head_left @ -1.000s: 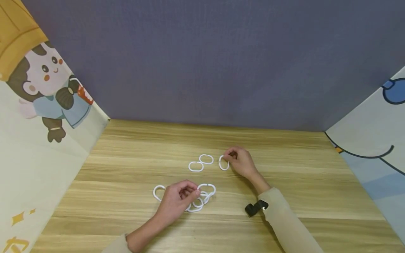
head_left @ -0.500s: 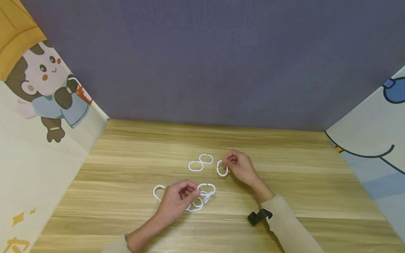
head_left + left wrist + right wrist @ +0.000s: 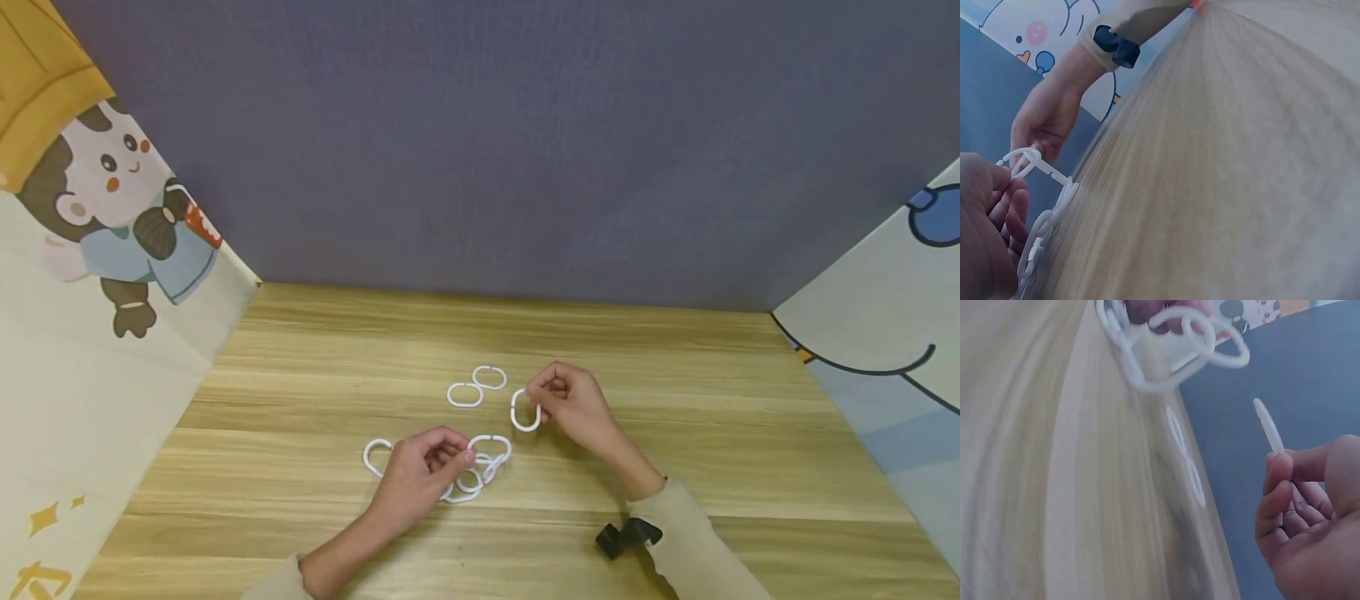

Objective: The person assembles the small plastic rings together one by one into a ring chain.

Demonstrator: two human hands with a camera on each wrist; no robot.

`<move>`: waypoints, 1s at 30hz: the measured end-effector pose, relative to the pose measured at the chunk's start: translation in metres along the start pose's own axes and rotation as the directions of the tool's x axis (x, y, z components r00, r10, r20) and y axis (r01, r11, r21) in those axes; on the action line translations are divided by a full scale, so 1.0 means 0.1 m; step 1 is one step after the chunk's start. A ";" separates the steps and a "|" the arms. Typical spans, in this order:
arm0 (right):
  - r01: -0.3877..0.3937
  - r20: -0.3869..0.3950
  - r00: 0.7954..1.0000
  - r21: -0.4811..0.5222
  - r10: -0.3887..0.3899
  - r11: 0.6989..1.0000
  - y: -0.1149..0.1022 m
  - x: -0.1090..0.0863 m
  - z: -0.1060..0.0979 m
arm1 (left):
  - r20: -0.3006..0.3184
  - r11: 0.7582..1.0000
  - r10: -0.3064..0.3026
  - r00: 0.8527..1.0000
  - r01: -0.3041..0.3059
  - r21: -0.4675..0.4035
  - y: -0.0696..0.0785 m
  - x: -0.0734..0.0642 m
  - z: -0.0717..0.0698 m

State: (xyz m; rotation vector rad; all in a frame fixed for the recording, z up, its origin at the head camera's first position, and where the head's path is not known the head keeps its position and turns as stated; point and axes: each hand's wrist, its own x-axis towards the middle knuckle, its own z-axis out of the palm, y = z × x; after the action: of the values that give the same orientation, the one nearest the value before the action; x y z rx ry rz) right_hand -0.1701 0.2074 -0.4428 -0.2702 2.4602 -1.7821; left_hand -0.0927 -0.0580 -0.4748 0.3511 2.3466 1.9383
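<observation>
White rings are in both hands. The right hand [image 3: 577, 404] pinches a loose ring [image 3: 526, 429] between thumb and finger, up off the worktop [image 3: 750, 417]. The left hand [image 3: 420, 475] pinches the top ring [image 3: 507, 450] of a chain [image 3: 459, 501], and more of the chain hangs and bunches below. The two pinched rings are near each other, with a little space between them.

To bring them together well, I think the small gap in the loose ring should face the top ring. It looks to be on the side away from the fingers, which is good. A snug pinch should stop the ring from spinning, and a steady left hand would help too. Going slowly is best, since the chain could tangle.

The left hand covers part of the bunch, so I can't count the rings there. One ring [image 3: 367, 457] pokes out on the far side; I can't see where it joins. Farther back lie two rings [image 3: 465, 406], perhaps linked, perhaps only touching.
</observation>
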 end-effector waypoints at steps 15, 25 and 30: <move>-0.025 0.096 0.995 0.047 0.020 0.999 -0.19 -0.19 0.13 | 0.003 1.000 0.005 1.000 -0.005 -0.001 -0.01 0.01 0.00; -0.016 0.135 0.991 0.030 0.012 0.999 -0.14 -0.25 0.22 | 0.012 1.000 0.000 1.000 0.000 0.001 -0.01 0.01 0.00; -0.033 0.137 0.990 0.026 0.029 0.999 -0.11 -0.28 0.25 | 0.020 1.000 0.011 1.000 -0.011 0.012 -0.02 0.01 -0.01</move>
State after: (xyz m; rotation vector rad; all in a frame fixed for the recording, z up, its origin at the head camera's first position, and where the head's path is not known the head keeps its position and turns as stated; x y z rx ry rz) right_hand -0.1376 0.1857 -0.4409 -0.3383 2.3308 -1.7237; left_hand -0.0940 -0.0589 -0.4770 0.3838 2.3498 1.9171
